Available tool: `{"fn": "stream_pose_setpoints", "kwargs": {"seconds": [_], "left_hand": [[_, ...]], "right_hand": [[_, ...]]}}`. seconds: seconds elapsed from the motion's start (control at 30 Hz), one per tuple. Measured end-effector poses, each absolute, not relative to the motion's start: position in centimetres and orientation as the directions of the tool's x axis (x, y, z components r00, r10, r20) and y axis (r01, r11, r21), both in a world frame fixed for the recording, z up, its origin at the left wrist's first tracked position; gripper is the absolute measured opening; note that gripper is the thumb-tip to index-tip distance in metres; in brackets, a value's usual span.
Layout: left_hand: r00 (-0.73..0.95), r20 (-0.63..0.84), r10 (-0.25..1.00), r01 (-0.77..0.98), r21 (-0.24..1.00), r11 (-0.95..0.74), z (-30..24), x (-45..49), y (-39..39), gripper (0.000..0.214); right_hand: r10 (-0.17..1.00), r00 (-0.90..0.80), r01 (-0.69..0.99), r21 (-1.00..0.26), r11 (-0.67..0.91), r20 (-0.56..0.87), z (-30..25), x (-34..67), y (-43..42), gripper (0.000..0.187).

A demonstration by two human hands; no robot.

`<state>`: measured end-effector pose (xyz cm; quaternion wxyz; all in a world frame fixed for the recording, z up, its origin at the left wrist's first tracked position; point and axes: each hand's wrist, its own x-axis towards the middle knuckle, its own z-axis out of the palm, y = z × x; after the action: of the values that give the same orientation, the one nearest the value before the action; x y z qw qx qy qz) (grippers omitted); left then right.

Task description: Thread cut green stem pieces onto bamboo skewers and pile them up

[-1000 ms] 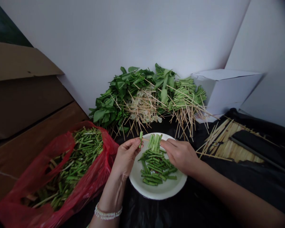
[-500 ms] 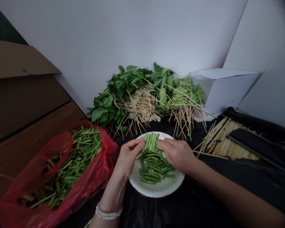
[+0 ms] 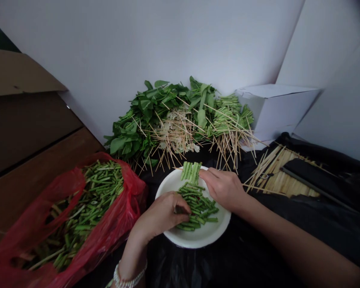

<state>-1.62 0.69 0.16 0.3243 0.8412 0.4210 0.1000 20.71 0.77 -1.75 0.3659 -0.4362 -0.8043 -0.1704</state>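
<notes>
Several skewered green stem pieces [image 3: 191, 172] are held in the right hand [image 3: 225, 188]; the left hand [image 3: 167, 212], grip unclear, touches cut stems [image 3: 199, 205] in a white bowl [image 3: 195, 241].

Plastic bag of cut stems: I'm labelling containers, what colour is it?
The bag is red, showing best in the head view.
</notes>
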Motion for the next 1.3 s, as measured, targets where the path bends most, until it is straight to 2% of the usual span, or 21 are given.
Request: {"fn": "stream_pose_setpoints", "kwargs": {"seconds": [0.1,0.2,0.33,0.47,0.57,0.67,0.77,0.87,1.07,1.3], "left_hand": [[0.651,-0.131,0.748,0.685,0.527,-0.504,0.1,-1.6,0.4,0.018],[0.627,-0.128,0.769,0.689,0.55,-0.471,0.1,-1.4,0.3,0.021],[0.52,0.014,0.854,0.639,0.657,-0.401,0.3,-1.1,0.6,0.023],[0.343,0.133,0.93,0.502,0.811,-0.302,0.2,-0.9,1.5,0.02],[0.165,0.125,0.978,0.333,0.927,-0.175,0.0,-1.0,2.2,0.018],[0.049,0.051,0.998,0.104,0.993,-0.056,-0.2,-1.3,2.5,0.025],[0.028,0.011,1.0,-0.141,0.99,-0.007,-0.3,-1.6,2.7,0.03],[-0.005,0.017,1.0,-0.29,0.957,-0.018,-0.4,-1.8,2.8,0.031],[-0.04,-0.027,0.999,-0.392,0.92,0.009,0.1,-1.7,2.8,0.033],[-0.023,-0.015,1.0,-0.405,0.914,0.004,0.0,-1.6,2.7,0.031]], "right_hand": [[0.59,-0.36,0.823,-0.052,0.565,0.723,-1.8,20.7,0.8,0.029],[0.587,-0.36,0.823,-0.05,0.566,0.725,-1.7,20.7,0.8,0.029],[0.571,-0.345,0.824,-0.052,0.565,0.745,-1.4,20.9,0.7,0.029],[0.571,-0.317,0.817,-0.088,0.57,0.758,-1.2,21.2,0.7,0.03],[0.573,-0.309,0.812,-0.102,0.574,0.759,-1.2,21.2,0.7,0.031],[0.56,-0.322,0.808,-0.087,0.583,0.763,-1.3,21.0,0.6,0.031],[0.555,-0.346,0.807,-0.061,0.587,0.756,-1.5,20.8,0.5,0.031],[0.556,-0.374,0.807,-0.034,0.589,0.742,-1.7,20.6,0.5,0.031],[0.541,-0.391,0.805,-0.007,0.593,0.745,-1.7,20.5,0.5,0.03],[0.522,-0.41,0.799,0.017,0.601,0.748,-1.8,20.4,0.5,0.03]]}}
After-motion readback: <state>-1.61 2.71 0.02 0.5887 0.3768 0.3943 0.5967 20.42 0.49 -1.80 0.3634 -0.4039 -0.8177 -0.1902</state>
